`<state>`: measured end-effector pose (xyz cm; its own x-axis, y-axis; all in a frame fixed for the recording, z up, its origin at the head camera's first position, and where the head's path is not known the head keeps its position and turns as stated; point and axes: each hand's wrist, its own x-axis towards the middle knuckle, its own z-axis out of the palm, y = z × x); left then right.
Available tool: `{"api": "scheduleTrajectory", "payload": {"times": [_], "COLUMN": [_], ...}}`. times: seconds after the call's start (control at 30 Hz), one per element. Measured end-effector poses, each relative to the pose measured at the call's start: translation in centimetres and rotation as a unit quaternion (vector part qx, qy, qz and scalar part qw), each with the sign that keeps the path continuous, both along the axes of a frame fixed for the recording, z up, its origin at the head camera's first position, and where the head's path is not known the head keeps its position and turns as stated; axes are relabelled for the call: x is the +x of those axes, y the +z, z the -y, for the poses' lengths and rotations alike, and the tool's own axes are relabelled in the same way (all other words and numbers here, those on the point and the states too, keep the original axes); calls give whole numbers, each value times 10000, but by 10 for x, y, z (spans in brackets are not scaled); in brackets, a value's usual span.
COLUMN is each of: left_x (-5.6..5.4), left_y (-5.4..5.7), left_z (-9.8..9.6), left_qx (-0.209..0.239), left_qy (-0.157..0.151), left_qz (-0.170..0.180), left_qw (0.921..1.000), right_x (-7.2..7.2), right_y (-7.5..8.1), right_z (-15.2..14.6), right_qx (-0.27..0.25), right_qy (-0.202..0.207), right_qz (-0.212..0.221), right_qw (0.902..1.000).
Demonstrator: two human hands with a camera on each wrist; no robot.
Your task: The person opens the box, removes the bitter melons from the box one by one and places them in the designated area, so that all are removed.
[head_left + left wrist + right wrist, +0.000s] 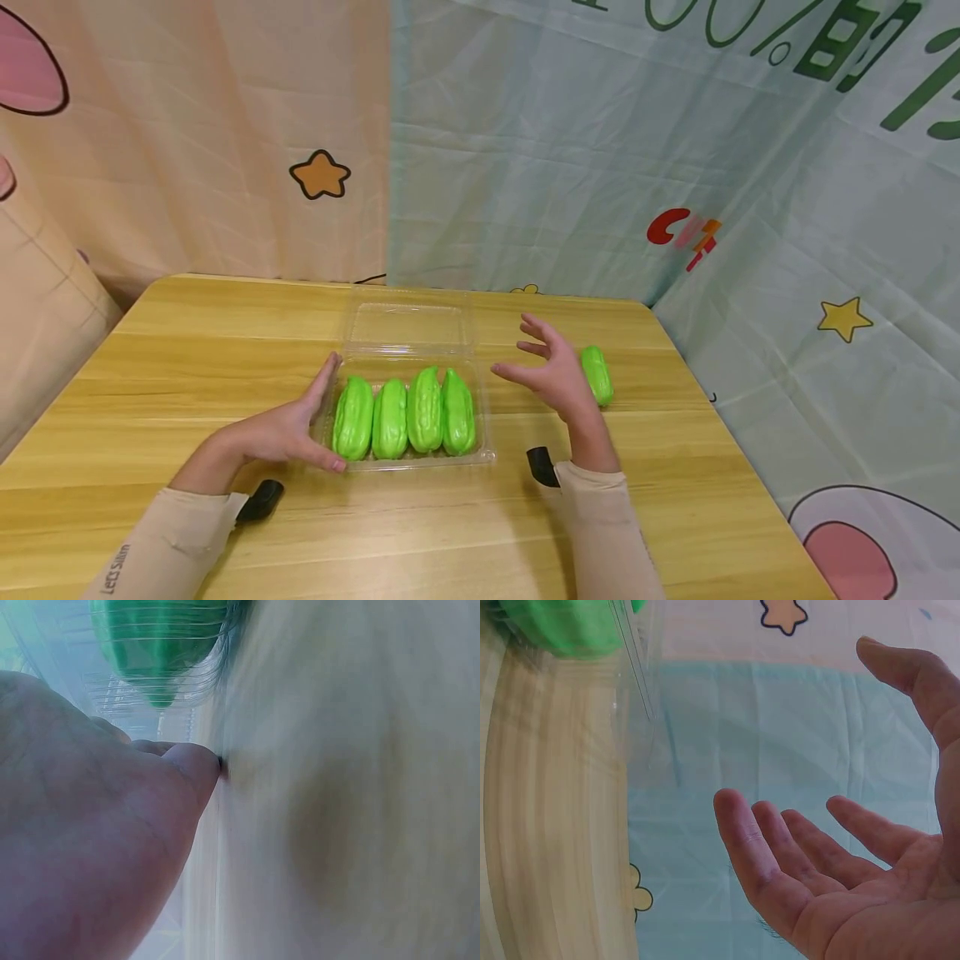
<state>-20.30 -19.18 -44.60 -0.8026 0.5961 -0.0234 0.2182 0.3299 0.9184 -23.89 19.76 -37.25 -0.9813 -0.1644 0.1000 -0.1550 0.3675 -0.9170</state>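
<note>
A clear plastic clamshell box rests on the table with its lid folded back. Several bright green, ridged toy bitter melons lie side by side in it. My left hand spans the box's left end, straight fingers along the side and thumb at the near corner. In the left wrist view, a green melon shows through the box wall above that hand. To the right of the box, my right hand hovers with fingers spread and nothing in them. Beyond its wrist lies another green melon, partly hidden by the hand.
The wooden table has its far edge close to a printed cloth curtain. A second stretch of cloth hangs along the right side. Black wrist mounts stick out from the sleeves.
</note>
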Motion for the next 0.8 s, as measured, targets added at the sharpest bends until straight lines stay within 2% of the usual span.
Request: {"api": "scheduleTrajectory", "payload": {"times": [0.27, 0.8], "left_x": [0, 1], "left_y": [0, 1], "left_z": [0, 0], "left_qx": [-49, 20], "left_qy": [12, -13], "left_qz": [-4, 34], "left_qw": [10000, 10000], "right_x": [1, 6], "right_y": [-4, -10], "right_z": [12, 39], "right_qx": [15, 272], "right_qy": [197, 960], "right_qz": [74, 325], "right_qw": [9998, 9945]}}
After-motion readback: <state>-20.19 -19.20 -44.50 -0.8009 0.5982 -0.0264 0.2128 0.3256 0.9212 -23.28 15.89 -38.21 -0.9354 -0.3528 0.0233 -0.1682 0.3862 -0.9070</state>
